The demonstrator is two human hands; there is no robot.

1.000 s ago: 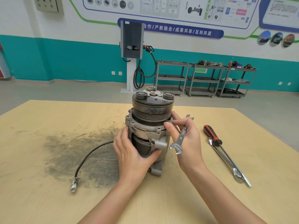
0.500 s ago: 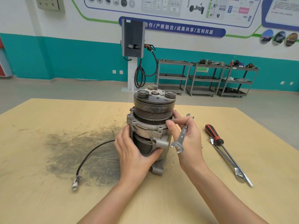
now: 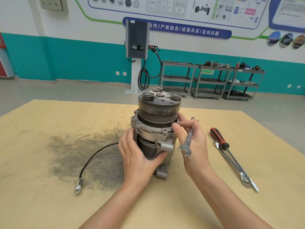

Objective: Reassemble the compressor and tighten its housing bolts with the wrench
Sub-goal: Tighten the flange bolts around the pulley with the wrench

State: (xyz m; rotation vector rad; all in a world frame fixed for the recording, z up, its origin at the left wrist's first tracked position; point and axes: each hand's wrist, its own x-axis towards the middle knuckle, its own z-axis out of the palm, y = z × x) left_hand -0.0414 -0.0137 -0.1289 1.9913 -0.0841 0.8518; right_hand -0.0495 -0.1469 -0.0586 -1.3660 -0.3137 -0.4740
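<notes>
the left hand (image 3: pixel 138 156) wraps around the lower body of the compressor (image 3: pixel 156 129), fingers curled on its far-left side and thumb across the front. the right hand (image 3: pixel 194 142) holds a small wrench (image 3: pixel 187 140) slanted across its palm, while thumb and forefinger pinch together at the rim of the housing; what they pinch is too small to tell. the compressor stands upright mid-table (image 3: pixel 49 204), pulley end up. a black cable (image 3: pixel 94 159) trails left over a dark smudge. to the right lie a red-handled screwdriver (image 3: pixel 231 156) and a long wrench (image 3: pixel 234 166), crossing. carts (image 3: pixel 211 80) stand at the far wall.
</notes>
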